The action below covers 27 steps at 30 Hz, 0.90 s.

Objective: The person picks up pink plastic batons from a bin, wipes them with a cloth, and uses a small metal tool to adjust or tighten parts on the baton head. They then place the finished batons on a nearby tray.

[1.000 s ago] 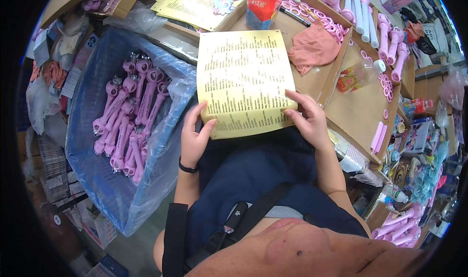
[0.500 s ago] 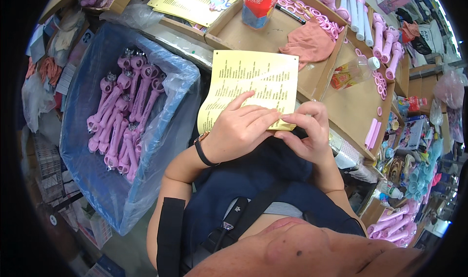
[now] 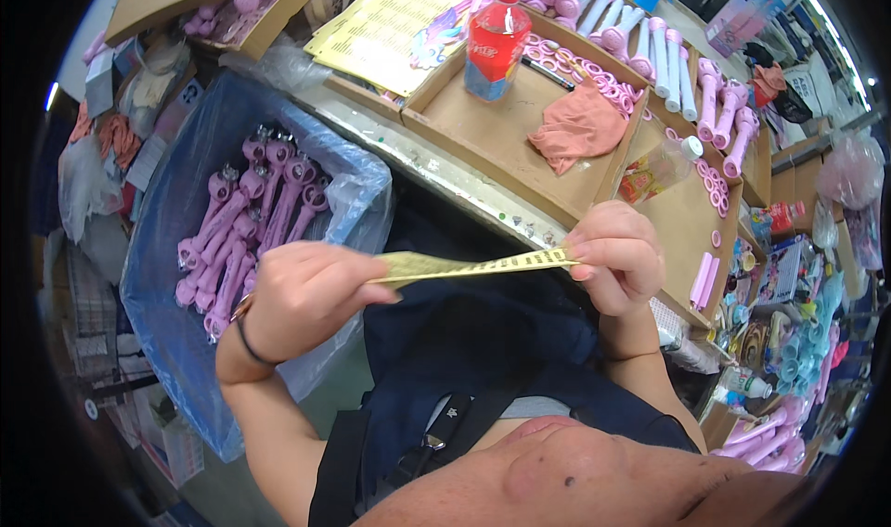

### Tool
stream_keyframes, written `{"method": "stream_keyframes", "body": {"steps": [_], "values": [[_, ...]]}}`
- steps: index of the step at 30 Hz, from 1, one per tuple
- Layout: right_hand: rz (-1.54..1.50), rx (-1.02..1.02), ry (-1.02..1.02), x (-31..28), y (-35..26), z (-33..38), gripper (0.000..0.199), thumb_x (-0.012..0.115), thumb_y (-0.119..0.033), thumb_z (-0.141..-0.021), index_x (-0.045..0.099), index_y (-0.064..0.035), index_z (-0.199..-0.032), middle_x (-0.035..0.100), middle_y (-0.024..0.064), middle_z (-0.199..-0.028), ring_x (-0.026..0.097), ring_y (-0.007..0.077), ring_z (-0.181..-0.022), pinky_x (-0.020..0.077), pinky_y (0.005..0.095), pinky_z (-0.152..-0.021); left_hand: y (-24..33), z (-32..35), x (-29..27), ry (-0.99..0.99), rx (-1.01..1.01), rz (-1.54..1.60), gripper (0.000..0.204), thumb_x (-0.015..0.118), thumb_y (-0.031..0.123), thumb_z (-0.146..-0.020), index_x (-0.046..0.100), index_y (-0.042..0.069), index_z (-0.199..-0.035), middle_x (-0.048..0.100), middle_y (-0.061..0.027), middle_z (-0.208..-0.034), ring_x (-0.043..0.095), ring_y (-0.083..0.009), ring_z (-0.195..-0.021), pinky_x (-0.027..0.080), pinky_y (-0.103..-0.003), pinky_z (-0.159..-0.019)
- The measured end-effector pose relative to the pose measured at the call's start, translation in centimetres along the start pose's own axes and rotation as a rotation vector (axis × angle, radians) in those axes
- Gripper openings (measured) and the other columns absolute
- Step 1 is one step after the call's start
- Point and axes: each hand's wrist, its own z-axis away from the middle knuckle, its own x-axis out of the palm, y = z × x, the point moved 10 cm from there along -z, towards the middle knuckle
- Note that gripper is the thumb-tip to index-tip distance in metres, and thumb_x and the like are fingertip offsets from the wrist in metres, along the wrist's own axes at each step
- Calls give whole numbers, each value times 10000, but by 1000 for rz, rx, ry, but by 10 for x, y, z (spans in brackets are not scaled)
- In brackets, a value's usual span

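Sheet now folded between hands.

Thin matt yellow paper sheet, folded flat. Beside it, a crinkled, glossy blue plastic bag holds smooth pink plastic parts. Beyond the sheet, a matt brown cardboard tray carries soft pink cloth and a shiny clear plastic bottle.

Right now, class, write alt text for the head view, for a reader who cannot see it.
Seen from above, a left hand and a right hand pinch a folded yellow printed sheet between them over a dark apron. Left of it stands a blue-lined bin of pink plastic parts; ahead, cardboard trays hold a red-labelled bottle and a pink cloth.
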Motion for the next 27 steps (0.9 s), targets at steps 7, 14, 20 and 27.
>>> {"method": "stream_keyframes", "body": {"steps": [7,14,20,27], "values": [[-39,278,-296,25,37,20,139,700,-132,-779,620,-51,-861,618,65,-808,599,252,-749,476,331,-658,-3,21,-7,-57,-38,-173,179,730,203,-719,622,61,-722,573,-62,-592,574,-247,-528,424,-342,-485],[196,70,-775,118,21,72,99,606,-161,-793,591,-73,-836,599,69,-779,599,243,-765,465,351,-723,17,19,82,-272,228,-98,176,708,161,-761,623,57,-873,502,-23,-540,517,-199,-480,406,-323,-472],[103,153,-820,95,28,98,276,505,-313,-916,605,-81,-806,632,101,-718,620,304,-714,459,412,-654,20,19,96,-305,308,-105,165,706,161,-759,625,61,-864,510,-18,-541,529,-184,-485,412,-305,-479],[158,285,-845,24,23,105,234,557,-302,-906,594,-89,-815,594,90,-643,580,288,-585,440,408,-530,20,17,73,-237,334,-66,174,743,170,-730,617,66,-790,525,-21,-543,523,-179,-473,397,-299,-460]]}}
